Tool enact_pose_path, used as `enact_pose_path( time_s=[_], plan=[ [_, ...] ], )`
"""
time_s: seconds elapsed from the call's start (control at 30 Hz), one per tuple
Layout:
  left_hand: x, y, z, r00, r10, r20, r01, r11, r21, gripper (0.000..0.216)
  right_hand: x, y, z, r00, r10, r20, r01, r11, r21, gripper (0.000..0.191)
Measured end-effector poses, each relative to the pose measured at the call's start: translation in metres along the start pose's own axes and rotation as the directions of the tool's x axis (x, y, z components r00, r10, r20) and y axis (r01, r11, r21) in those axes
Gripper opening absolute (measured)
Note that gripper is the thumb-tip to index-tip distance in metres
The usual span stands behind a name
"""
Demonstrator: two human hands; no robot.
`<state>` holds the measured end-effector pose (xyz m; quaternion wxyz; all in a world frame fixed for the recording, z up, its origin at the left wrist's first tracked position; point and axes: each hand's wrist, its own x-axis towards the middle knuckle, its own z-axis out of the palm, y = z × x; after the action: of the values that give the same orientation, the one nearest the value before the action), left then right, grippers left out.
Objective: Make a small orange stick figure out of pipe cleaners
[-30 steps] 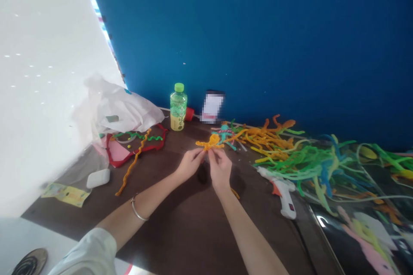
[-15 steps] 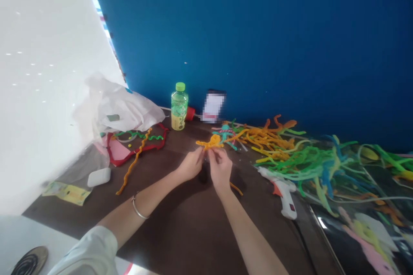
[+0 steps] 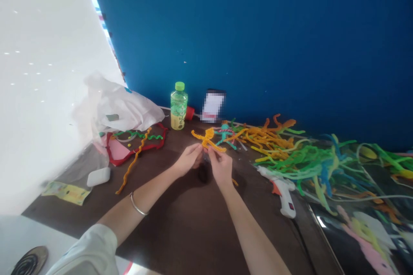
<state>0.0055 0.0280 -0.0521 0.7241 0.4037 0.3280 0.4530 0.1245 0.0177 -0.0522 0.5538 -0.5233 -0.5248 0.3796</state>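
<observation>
Both hands pinch the lower part of an orange pipe-cleaner figure (image 3: 208, 136) with a coiled head and two outstretched arms, held above the dark table (image 3: 180, 227). My left hand (image 3: 189, 157) grips it from the left, and my right hand (image 3: 220, 164) from the right, fingertips close together. The fingers hide the figure's lower end. Just behind stands a turquoise pipe-cleaner figure (image 3: 223, 132) with a pink-striped part. A short orange pipe-cleaner end (image 3: 235, 182) shows beside my right wrist.
A green-capped drink bottle (image 3: 178, 107) and a phone (image 3: 213, 105) stand by the blue wall. Loose pipe cleaners (image 3: 303, 157) heap at right, near a white glue gun (image 3: 285, 197). Leftward lie a wavy orange pipe cleaner (image 3: 133, 164), white case (image 3: 98, 177) and plastic bag (image 3: 129, 107).
The orange figure has turned and shifted slightly left, so its head and arms show more clearly. Both hands still pinch it; less of the orange end by my right wrist is visible.
</observation>
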Motion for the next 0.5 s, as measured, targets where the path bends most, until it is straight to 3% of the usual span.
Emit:
enact_pose_path(
  time_s=[0.13,0.23,0.33,0.4,0.5],
  plan=[
    [-0.001,0.004,0.000,0.997,-0.050,0.057,0.054,0.995,-0.080,0.032,0.006,0.002,-0.007,0.996,0.024,0.083,-0.036,0.988,0.148,0.026],
    [-0.002,0.009,-0.002,0.973,-0.178,0.147,0.201,0.965,-0.168,0.028,0.009,0.007,-0.012,0.990,0.032,0.139,-0.063,0.973,0.224,0.025],
    [-0.004,0.010,-0.006,0.899,-0.307,0.312,0.401,0.865,-0.303,0.028,0.010,0.011,-0.013,0.976,0.065,0.206,-0.126,0.946,0.300,0.028],
    [-0.006,0.006,-0.009,0.854,-0.321,0.409,0.485,0.774,-0.406,0.030,0.009,0.011,-0.012,0.964,0.087,0.251,-0.172,0.924,0.341,0.027],
    [-0.008,0.001,-0.011,0.845,-0.303,0.440,0.515,0.679,-0.523,0.031,0.005,0.010,-0.009,0.949,0.117,0.294,-0.228,0.897,0.379,0.022]
  ],
)
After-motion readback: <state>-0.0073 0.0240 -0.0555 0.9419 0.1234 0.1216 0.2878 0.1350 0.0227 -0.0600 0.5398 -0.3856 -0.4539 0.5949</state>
